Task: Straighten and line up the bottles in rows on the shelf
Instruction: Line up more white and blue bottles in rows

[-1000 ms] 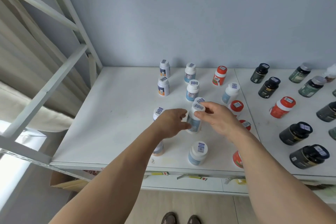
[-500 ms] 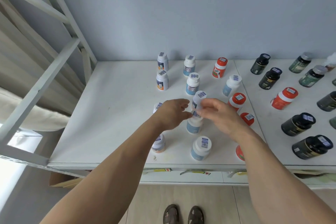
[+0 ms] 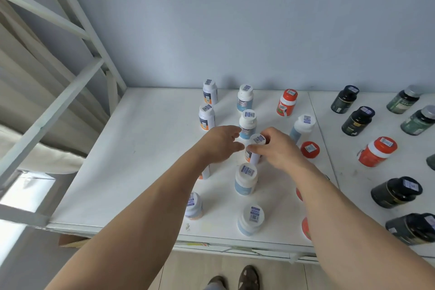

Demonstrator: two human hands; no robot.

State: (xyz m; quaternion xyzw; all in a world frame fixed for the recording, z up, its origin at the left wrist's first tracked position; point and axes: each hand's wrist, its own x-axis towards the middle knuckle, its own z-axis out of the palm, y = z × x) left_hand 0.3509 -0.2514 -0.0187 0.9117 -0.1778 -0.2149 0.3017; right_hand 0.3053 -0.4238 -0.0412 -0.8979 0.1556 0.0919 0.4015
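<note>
Now the right hand (image 3: 280, 150) pinches a tilted white bottle (image 3: 255, 148) mid-frame, left hand (image 3: 217, 145) loosely spread beside it; next, stand it upright in its row.

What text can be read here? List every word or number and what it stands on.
None is legible.
Barcode stickers on the bottle caps, e.g. the held white bottle: too small to read.
Body labels, e.g. the red bottle and black bottle: blurred.

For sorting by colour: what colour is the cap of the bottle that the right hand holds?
White, with a small barcode sticker; the head view shows the cap clearly.
</note>
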